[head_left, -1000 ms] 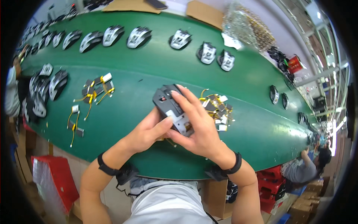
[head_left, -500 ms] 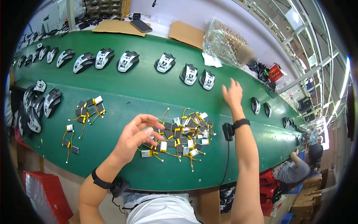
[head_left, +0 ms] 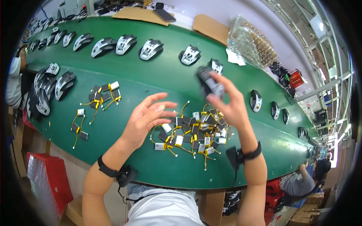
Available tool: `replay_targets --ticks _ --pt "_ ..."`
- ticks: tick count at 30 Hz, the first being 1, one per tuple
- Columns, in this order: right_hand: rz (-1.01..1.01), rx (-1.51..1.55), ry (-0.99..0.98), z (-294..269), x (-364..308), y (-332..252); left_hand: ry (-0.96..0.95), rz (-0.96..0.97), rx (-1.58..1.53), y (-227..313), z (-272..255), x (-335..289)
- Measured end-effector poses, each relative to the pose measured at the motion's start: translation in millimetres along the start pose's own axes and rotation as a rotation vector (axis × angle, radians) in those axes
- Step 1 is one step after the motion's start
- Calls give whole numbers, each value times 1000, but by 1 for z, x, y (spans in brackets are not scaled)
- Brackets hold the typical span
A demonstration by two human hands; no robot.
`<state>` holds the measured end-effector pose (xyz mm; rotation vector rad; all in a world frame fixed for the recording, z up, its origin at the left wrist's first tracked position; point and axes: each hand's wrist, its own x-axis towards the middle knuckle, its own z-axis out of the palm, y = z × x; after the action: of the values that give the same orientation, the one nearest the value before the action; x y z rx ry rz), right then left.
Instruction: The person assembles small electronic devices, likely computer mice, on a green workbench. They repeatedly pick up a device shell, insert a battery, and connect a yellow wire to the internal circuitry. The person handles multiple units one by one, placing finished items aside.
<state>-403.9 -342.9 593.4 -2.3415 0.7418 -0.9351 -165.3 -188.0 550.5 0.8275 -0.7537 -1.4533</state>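
Observation:
Gripped in my right hand [head_left: 233,103] is a black and silver computer mouse [head_left: 209,82], raised over the green bench and blurred by motion. Just behind it another mouse [head_left: 216,66] lies on the bench, partly covered. My left hand [head_left: 145,117] hovers with fingers apart and nothing in it, at the left side of a pile of small battery packs [head_left: 179,141]. These packs are silver and black with yellow tape and thin wires ending in white plugs. Both of my wrists wear black straps.
Mice stand in a row [head_left: 151,49] along the back, with more [head_left: 256,101] at right. Stacked mice [head_left: 43,100] and smaller battery groups [head_left: 97,96] lie at left. Behind are cardboard [head_left: 211,25] and a plastic bag [head_left: 250,43]. Other people sit at both ends.
My right hand, empty before, has taken a mouse from the right end of the row and come back toward me. The whole view has shifted a little. My left hand stays open.

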Motion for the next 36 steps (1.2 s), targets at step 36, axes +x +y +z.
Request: replay_targets --ticks 36 --pt "397 592 -190 58 -36 -75 71 42 -307 1 -9 1"
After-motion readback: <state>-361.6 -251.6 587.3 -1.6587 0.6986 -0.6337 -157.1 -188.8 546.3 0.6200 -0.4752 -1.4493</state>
